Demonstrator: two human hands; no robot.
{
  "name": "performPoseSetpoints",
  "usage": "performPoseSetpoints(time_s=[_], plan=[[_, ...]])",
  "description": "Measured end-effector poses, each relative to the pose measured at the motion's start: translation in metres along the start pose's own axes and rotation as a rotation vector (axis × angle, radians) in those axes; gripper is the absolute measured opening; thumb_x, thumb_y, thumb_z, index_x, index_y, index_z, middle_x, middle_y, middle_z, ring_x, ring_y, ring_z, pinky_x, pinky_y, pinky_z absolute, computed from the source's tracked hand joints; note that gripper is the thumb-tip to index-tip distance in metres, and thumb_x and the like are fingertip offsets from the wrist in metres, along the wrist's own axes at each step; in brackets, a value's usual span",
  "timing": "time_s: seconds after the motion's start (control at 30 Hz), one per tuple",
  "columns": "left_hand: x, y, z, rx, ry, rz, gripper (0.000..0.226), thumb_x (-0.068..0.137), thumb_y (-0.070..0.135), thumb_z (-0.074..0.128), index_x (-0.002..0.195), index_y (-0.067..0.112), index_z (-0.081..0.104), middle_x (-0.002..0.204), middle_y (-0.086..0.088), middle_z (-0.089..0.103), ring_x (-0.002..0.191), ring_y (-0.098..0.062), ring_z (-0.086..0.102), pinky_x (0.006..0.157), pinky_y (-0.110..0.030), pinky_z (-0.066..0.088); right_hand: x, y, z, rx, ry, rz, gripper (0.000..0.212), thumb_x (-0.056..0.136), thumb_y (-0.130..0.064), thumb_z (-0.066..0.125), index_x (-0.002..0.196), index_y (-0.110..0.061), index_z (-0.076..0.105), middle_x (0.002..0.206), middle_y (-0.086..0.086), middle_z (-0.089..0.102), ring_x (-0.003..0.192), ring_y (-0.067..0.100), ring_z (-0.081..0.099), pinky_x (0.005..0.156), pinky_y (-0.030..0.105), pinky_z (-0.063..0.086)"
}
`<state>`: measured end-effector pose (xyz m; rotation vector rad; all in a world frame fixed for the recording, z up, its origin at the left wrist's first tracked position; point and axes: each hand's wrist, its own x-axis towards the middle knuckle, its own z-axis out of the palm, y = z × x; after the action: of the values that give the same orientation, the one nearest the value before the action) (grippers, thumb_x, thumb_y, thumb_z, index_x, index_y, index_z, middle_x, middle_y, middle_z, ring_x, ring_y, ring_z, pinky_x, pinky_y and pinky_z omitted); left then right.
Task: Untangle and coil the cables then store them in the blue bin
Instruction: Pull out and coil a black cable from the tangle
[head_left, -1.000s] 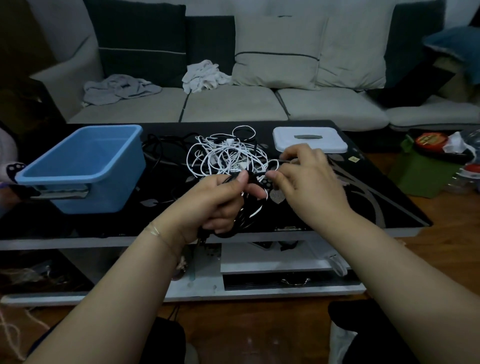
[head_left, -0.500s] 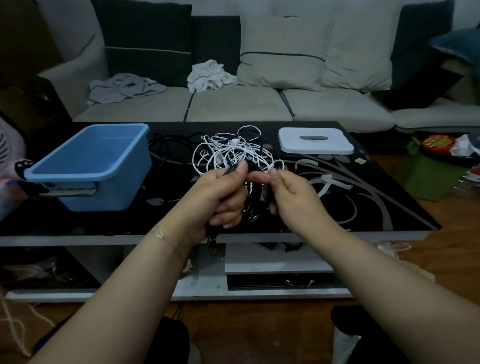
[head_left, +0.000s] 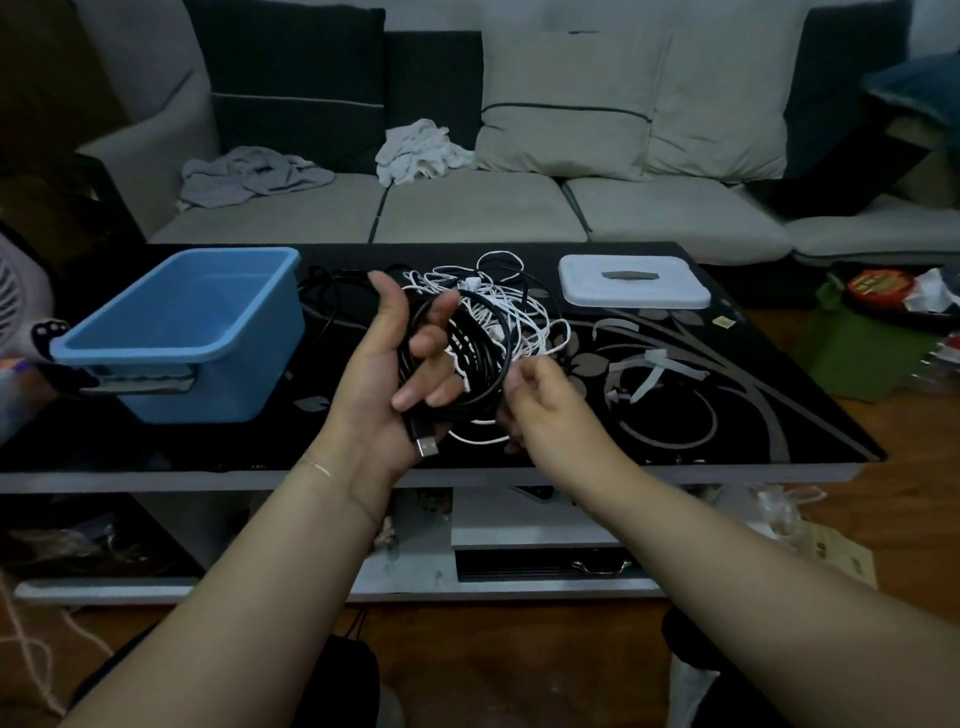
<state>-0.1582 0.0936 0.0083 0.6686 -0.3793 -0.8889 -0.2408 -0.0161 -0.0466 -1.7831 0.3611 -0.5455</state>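
1. Holding a coil of black cable (head_left: 470, 358), the left hand (head_left: 387, 374) is turned palm up above the table (head_left: 779, 415), and its fingers are curled through the loops.
2. The USB plug (head_left: 425, 442) of this black cable hangs out at the bottom of the left palm.
3. The right hand (head_left: 540, 405) is just beside the coil on its right side, with the fingers bent inward. They are at the black strands, but I cannot tell if they really pinch one.
4. A tangle of white cables (head_left: 498, 306) lies on the table behind both hands, and some white loops reach down under the black coil.
5. More black cable (head_left: 332, 286) lies on the table between the white tangle and the blue bin (head_left: 182, 332).
6. The blue bin stands on the left part of the table, open on top. No cable is seen inside it.
7. A white lid (head_left: 634, 280) lies flat at the far right side of the table, well apart from the bin.
8. A grey sofa (head_left: 467, 208) stands behind the table, with a grey cloth (head_left: 254, 174) and a white cloth (head_left: 421, 150) on its seat.
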Motion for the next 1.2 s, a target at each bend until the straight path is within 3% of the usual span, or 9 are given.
performPoseSetpoints(time_s=[0.13, 0.27, 0.37, 0.47, 0.57, 0.7, 0.87, 1.04, 1.2], plan=[[0.000, 0.003, -0.004, -0.037, -0.008, 0.063, 0.024, 0.090, 0.030, 0.047, 0.093, 0.011, 0.061, 0.078, 0.008, 0.074, 0.023, -0.007, 0.030, 0.033, -0.011, 0.028, -0.003, 0.010, 0.003, -0.271, -0.043, -0.107, 0.016, 0.095, -0.040, 0.039, 0.089, -0.026, 0.041, 0.065, -0.008, 0.046, 0.061, 0.019, 0.045, 0.060, 0.042, 0.042], [0.000, 0.003, -0.008, 0.057, 0.080, 0.117, 0.027, 0.092, 0.021, 0.046, 0.111, 0.007, 0.060, 0.114, 0.001, 0.071, 0.028, -0.006, 0.029, 0.039, -0.011, 0.031, -0.006, 0.008, -0.001, -0.558, -0.112, -0.164, 0.026, 0.100, -0.027, 0.041, 0.125, -0.022, 0.043, 0.094, 0.010, 0.064, 0.088, 0.034, 0.059, 0.074, 0.045, 0.048], [0.000, 0.003, -0.008, 0.128, 0.136, 0.155, 0.035, 0.096, 0.018, 0.042, 0.125, 0.001, 0.049, 0.124, -0.004, 0.066, 0.034, -0.005, 0.030, 0.043, -0.013, 0.035, -0.009, 0.005, 0.000, -0.733, -0.155, -0.219, 0.025, 0.099, -0.027, 0.042, 0.122, -0.017, 0.048, 0.099, 0.012, 0.065, 0.092, 0.035, 0.059, 0.071, 0.042, 0.047], [0.001, 0.001, -0.008, 0.259, 0.199, 0.218, 0.036, 0.098, 0.013, 0.038, 0.128, -0.005, 0.047, 0.125, -0.006, 0.066, 0.039, -0.007, 0.031, 0.046, -0.018, 0.038, -0.012, 0.001, 0.000, -0.844, -0.165, -0.274, 0.022, 0.099, -0.036, 0.041, 0.106, -0.017, 0.051, 0.088, 0.009, 0.065, 0.085, 0.034, 0.059, 0.063, 0.039, 0.042], [0.001, -0.001, -0.009, 0.543, 0.235, 0.306, 0.030, 0.097, 0.017, 0.046, 0.117, 0.007, 0.065, 0.121, -0.005, 0.065, 0.044, -0.008, 0.037, 0.055, -0.022, 0.039, -0.015, -0.002, 0.000, -0.946, -0.187, -0.338, 0.029, 0.099, -0.041, 0.040, 0.120, -0.022, 0.049, 0.095, 0.008, 0.067, 0.091, 0.034, 0.060, 0.065, 0.037, 0.043], [0.003, -0.005, -0.011, 0.925, 0.287, 0.365, 0.033, 0.102, 0.021, 0.041, 0.122, 0.005, 0.062, 0.056, 0.010, 0.064, 0.052, 0.002, 0.055, 0.059, -0.008, 0.041, -0.012, -0.004, -0.002, -0.949, -0.312, -0.376, 0.035, 0.100, -0.030, 0.040, 0.135, -0.027, 0.040, 0.112, 0.008, 0.063, 0.103, 0.032, 0.056, 0.068, 0.035, 0.037], [0.007, -0.017, -0.013, 1.109, 0.292, 0.363, 0.019, 0.102, 0.023, 0.041, 0.114, 0.008, 0.040, 0.088, 0.007, 0.075, 0.060, -0.016, 0.069, 0.062, -0.030, 0.055, -0.004, -0.004, -0.010, -1.098, -0.238, -0.528, 0.032, 0.098, -0.044, 0.040, 0.101, -0.018, 0.058, 0.093, 0.011, 0.066, 0.091, 0.034, 0.060, 0.063, 0.035, 0.033], [0.005, -0.022, -0.017, 1.775, 0.318, 0.381, 0.027, 0.099, 0.033, 0.046, 0.095, 0.008, 0.037, 0.098, -0.015, 0.069, 0.097, -0.040, 0.060, 0.078, -0.047, 0.045, -0.002, -0.011, -0.015, -1.016, -0.083, -0.646, 0.033, 0.086, -0.050, 0.050, 0.074, -0.021, 0.062, 0.061, -0.002, 0.057, 0.063, 0.026, 0.060, 0.050, 0.028, 0.032], [0.004, -0.017, -0.018, 1.484, 0.126, 0.058, 0.039, 0.098, 0.042, 0.044, 0.085, 0.006, 0.044, 0.060, -0.006, 0.065, 0.052, -0.027, 0.064, 0.056, -0.036, 0.049, 0.005, -0.013, -0.028, -0.785, -0.217, -0.577, 0.035, 0.085, -0.056, 0.038, 0.081, -0.024, 0.052, 0.071, -0.021, 0.042, 0.077, 0.007, 0.042, 0.065, 0.030, 0.037]])
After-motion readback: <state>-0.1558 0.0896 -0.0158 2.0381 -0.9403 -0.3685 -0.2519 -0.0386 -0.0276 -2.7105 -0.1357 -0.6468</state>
